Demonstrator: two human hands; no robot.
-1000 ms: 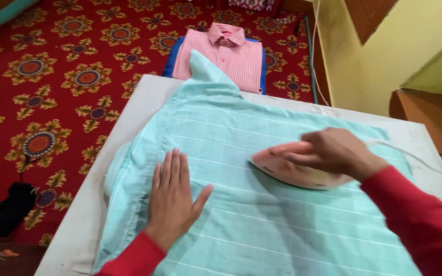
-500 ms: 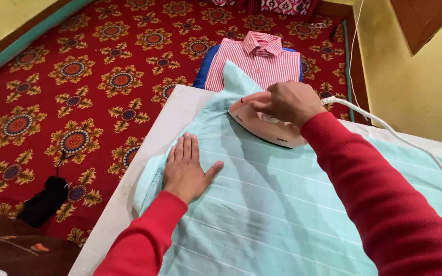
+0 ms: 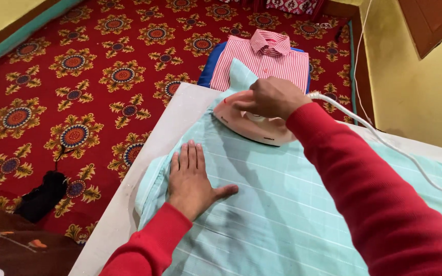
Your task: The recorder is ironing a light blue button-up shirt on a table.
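Currently, right hand [image 3: 269, 97] grips pink-and-white electric iron [image 3: 251, 125] on pale mint checked cotton shirt [image 3: 282, 204]; left hand [image 3: 193, 179], fingers spread, presses shirt flat on white table [image 3: 129, 199].

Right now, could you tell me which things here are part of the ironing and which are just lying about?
In use:
right hand gripping the pink iron
left hand flat on the mint checked shirt
white table

Lying about:
folded red striped shirt
black cloth on the carpet
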